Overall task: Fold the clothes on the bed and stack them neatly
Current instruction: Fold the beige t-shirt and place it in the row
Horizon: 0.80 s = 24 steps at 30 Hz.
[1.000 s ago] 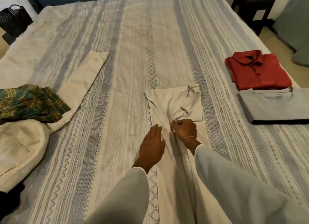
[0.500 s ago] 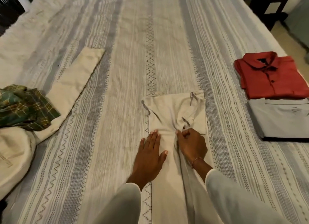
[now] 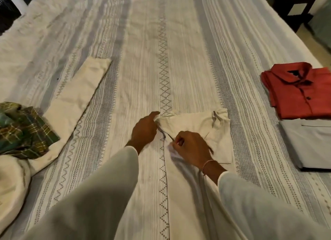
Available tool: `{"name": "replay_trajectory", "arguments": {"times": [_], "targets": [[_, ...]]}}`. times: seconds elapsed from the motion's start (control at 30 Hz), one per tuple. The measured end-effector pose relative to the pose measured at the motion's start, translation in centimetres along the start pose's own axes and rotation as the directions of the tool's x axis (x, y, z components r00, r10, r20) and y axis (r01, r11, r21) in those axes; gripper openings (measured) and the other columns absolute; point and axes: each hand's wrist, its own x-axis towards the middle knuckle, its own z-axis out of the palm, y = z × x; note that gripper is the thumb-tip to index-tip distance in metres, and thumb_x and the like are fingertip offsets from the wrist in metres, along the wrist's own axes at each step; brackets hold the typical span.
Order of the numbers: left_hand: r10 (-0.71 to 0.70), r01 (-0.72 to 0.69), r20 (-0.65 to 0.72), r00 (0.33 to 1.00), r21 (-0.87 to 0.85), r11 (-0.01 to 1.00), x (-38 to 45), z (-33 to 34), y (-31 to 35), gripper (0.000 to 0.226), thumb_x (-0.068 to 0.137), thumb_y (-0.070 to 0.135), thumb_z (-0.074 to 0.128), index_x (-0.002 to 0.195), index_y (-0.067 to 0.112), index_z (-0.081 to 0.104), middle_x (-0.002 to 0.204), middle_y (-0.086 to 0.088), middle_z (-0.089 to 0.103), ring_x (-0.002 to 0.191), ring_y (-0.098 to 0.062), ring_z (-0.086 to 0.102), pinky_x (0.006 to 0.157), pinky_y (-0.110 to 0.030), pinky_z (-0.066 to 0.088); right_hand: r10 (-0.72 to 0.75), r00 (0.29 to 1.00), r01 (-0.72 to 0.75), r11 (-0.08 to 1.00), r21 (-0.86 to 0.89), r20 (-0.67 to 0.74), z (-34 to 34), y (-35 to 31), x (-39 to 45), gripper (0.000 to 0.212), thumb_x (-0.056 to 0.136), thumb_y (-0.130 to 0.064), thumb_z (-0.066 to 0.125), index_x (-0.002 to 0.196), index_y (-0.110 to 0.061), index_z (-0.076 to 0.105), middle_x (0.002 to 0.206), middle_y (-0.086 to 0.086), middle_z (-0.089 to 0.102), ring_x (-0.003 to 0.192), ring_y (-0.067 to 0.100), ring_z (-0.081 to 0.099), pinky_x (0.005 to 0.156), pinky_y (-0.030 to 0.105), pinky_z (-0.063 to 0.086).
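A cream garment (image 3: pixel 195 125) lies lengthwise on the striped bed (image 3: pixel 161 51), its far end folded into a flap. My left hand (image 3: pixel 145 130) pinches the flap's near left corner, index finger stretched out. My right hand (image 3: pixel 191 148) is curled and grips a fold of the same cloth near its left edge. Two folded shirts lie at the right: a red shirt (image 3: pixel 300 91) and, nearer to me, a grey shirt (image 3: pixel 311 143).
At the left lies a heap with a green plaid garment (image 3: pixel 23 132) on cream clothing (image 3: pixel 12 182), one cream sleeve or leg (image 3: pixel 80 94) stretching away. A dark basket (image 3: pixel 7 14) stands at the far left, a dark side table (image 3: pixel 297 8) at the far right.
My left hand left its flat rest on the cloth and moved forward to the flap's corner. My right hand shifted left and took up a fold. The camera came closer.
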Motion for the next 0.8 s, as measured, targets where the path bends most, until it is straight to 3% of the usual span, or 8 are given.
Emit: {"name": "replay_trajectory", "arguments": {"times": [0.17, 0.23, 0.33, 0.4, 0.5, 0.63, 0.73, 0.8], "targets": [[0.031, -0.019, 0.088, 0.996, -0.128, 0.992, 3.2, -1.2, -0.5, 0.013, 0.097, 0.023, 0.063, 0.104, 0.019, 0.073, 0.083, 0.002, 0.075, 0.069, -0.008, 0.067, 0.068, -0.029, 0.053, 0.006, 1.0, -0.01, 0.985, -0.172, -0.022, 3.5, -1.5, -0.8, 0.05, 0.076, -0.077, 0.056, 0.084, -0.028, 0.064, 0.086, -0.012, 0.065, 0.079, 0.01, 0.061, 0.072, 0.032, 0.05], [0.019, 0.017, 0.176, 0.984, -0.198, 0.98, 4.0, -1.8, -0.2, 0.011, 0.097, 0.022, 0.065, 0.095, 0.013, 0.072, 0.073, -0.001, 0.075, 0.059, -0.01, 0.066, 0.067, -0.036, 0.059, -0.047, 0.998, 0.034, 0.971, -0.238, -0.051, 4.4, -1.7, -0.9, 0.042, 0.084, -0.068, 0.052, 0.09, -0.028, 0.061, 0.09, -0.009, 0.064, 0.08, 0.014, 0.064, 0.073, 0.035, 0.052], [0.021, 0.029, 0.266, 0.964, -0.183, 0.983, 5.4, -2.7, 0.2, 0.017, 0.097, 0.022, 0.066, 0.09, 0.007, 0.069, 0.072, -0.005, 0.074, 0.063, -0.021, 0.07, 0.073, -0.037, 0.06, -0.176, 0.981, 0.143, 0.936, -0.321, -0.079, 5.7, -1.2, -0.7, 0.021, 0.094, -0.044, 0.053, 0.091, -0.025, 0.062, 0.086, -0.007, 0.065, 0.071, 0.019, 0.066, 0.057, 0.031, 0.048], [0.04, -0.016, 0.235, 0.971, -0.102, 0.995, 6.1, -3.0, 0.6, 0.017, 0.098, 0.023, 0.064, 0.089, 0.009, 0.068, 0.075, -0.001, 0.072, 0.071, -0.024, 0.07, 0.076, -0.038, 0.059, -0.244, 0.967, 0.204, 0.915, -0.348, -0.076, 6.2, -0.8, -1.0, 0.014, 0.097, -0.036, 0.055, 0.093, -0.024, 0.061, 0.081, -0.007, 0.065, 0.063, 0.019, 0.065, 0.05, 0.03, 0.044], [0.081, -0.103, 0.162, 0.983, 0.133, 0.986, 6.6, -2.5, 1.0, 0.019, 0.1, 0.029, 0.059, 0.097, 0.012, 0.066, 0.089, -0.003, 0.068, 0.085, -0.026, 0.064, 0.079, -0.04, 0.053, -0.244, 0.97, 0.234, 0.948, -0.215, -0.023, 5.8, -0.4, -1.1, 0.018, 0.1, -0.039, 0.049, 0.097, -0.025, 0.06, 0.085, -0.007, 0.066, 0.068, 0.019, 0.066, 0.057, 0.037, 0.053], [0.14, -0.145, 0.041, 0.989, 0.236, 0.961, 5.1, -0.5, 1.5, 0.019, 0.1, 0.028, 0.056, 0.111, 0.013, 0.06, 0.102, -0.007, 0.067, 0.09, -0.027, 0.062, 0.072, -0.037, 0.048, -0.114, 0.939, 0.081, 0.99, -0.115, -0.325, 2.2, 0.8, -0.7, 0.032, 0.097, -0.056, 0.052, 0.094, -0.027, 0.065, 0.082, -0.01, 0.065, 0.066, 0.011, 0.061, 0.054, 0.027, 0.048], [0.295, -0.205, -0.207, 0.933, 0.37, 0.906, 3.0, 1.1, 2.3, 0.022, 0.09, 0.006, 0.061, 0.111, 0.004, 0.058, 0.102, -0.015, 0.061, 0.091, -0.032, 0.058, 0.068, -0.042, 0.049, 0.139, 0.808, -0.232, 0.968, -0.093, -0.573, -1.5, 4.0, 0.1, 0.043, 0.085, -0.056, 0.07, 0.106, -0.02, 0.058, 0.098, -0.001, 0.063, 0.091, 0.022, 0.058, 0.061, 0.029, 0.041], [0.397, -0.268, -0.237, 0.886, 0.436, 0.859, 1.4, 2.7, 3.2, 0.024, 0.081, -0.005, 0.063, 0.105, 0.001, 0.06, 0.097, -0.017, 0.059, 0.085, -0.033, 0.057, 0.065, -0.041, 0.048, 0.34, 0.74, -0.447, 0.893, -0.046, -0.58, -3.5, 5.6, 0.6, 0.067, 0.076, -0.062, 0.075, 0.116, -0.014, 0.05, 0.114, 0.008, 0.059, 0.105, 0.03, 0.054, 0.069, 0.036, 0.042]]}}
